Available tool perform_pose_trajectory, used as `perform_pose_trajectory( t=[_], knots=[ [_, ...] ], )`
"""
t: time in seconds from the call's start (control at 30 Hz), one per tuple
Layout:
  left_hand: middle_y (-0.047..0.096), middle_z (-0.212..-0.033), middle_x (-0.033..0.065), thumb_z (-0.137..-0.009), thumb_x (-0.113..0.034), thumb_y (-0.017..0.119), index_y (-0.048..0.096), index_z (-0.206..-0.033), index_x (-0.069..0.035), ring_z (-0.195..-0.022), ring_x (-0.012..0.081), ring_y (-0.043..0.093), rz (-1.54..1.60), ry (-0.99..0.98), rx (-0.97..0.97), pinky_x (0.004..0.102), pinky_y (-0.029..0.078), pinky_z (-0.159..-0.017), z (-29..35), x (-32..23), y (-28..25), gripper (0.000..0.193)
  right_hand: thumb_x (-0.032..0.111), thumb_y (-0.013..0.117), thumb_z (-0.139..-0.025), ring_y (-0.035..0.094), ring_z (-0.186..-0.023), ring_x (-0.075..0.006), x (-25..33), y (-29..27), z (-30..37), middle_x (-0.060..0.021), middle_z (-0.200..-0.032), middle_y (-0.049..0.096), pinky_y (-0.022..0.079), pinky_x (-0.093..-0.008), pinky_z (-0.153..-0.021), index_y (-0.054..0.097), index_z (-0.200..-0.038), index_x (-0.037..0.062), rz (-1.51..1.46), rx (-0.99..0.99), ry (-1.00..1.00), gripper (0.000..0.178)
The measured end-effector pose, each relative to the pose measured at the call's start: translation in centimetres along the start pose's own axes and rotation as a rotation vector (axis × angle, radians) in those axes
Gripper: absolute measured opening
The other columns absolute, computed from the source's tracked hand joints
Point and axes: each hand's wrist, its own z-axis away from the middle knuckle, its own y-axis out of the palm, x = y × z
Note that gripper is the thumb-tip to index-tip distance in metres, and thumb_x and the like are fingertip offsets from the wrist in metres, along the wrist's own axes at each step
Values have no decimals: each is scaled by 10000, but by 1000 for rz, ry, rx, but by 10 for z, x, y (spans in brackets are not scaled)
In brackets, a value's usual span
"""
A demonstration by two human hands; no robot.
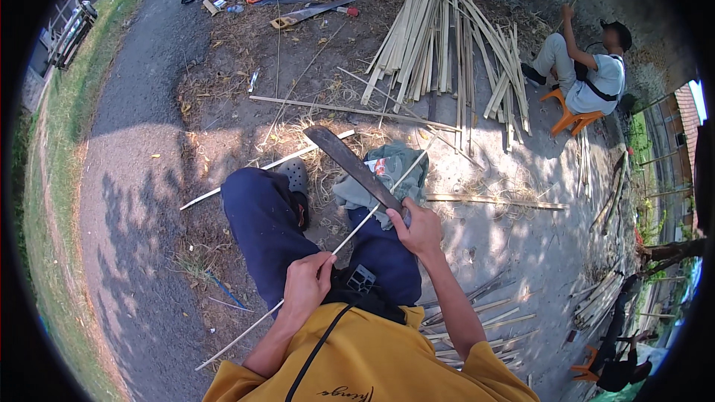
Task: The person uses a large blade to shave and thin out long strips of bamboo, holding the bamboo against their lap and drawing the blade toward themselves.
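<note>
A long, thin bamboo strip point(357, 228) runs slantwise across my lap, from the lower left up past my right knee. My left hand point(307, 283) pinches it near its middle. In my right hand point(418, 230) is a machete point(348, 165), its dark, broad blade pointing up and to the left. The blade's lower part meets or crosses the strip just beyond my right fingers; whether it cuts into it I cannot tell. A grey-green cloth point(350, 192) covers my right knee under the blade and strip.
Split bamboo slats point(417, 44) lie piled ahead, with more strips point(484, 320) at my right side. A handsaw point(313, 12) rests on the ground at the far left. One person point(588, 78) sits on an orange stool point(572, 114) at far right; another point(625, 372) is at lower right.
</note>
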Motion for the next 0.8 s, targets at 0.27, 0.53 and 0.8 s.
perform_pose_trajectory(
  t=[0.27,0.53,0.8],
  knots=[
    [710,-786,204,-939,-40,690,752,-963,28,-591,317,658,-55,-30,-11,368,493,-576,46,-5,-47,95,574,637,-961,686,-679,-457,5,4,3,-241,-680,664,520,-536,-602,680,-953,64,-48,-30,-3,512],
    [695,-750,201,-939,-72,698,750,-942,15,-625,340,675,-163,-127,28,397,508,-593,80,-9,-85,101,573,623,-971,683,-679,-460,6,7,1,-240,-654,647,515,-540,-620,696,-965,65,-104,-41,48,513],
    [701,-939,178,-962,-213,729,683,-1138,8,-776,320,696,-269,-183,134,418,544,-721,62,-8,-90,286,579,604,-987,684,-672,-447,9,10,5,-221,-675,664,511,-525,-624,696,-977,60,-128,-111,22,528]
  ],
)
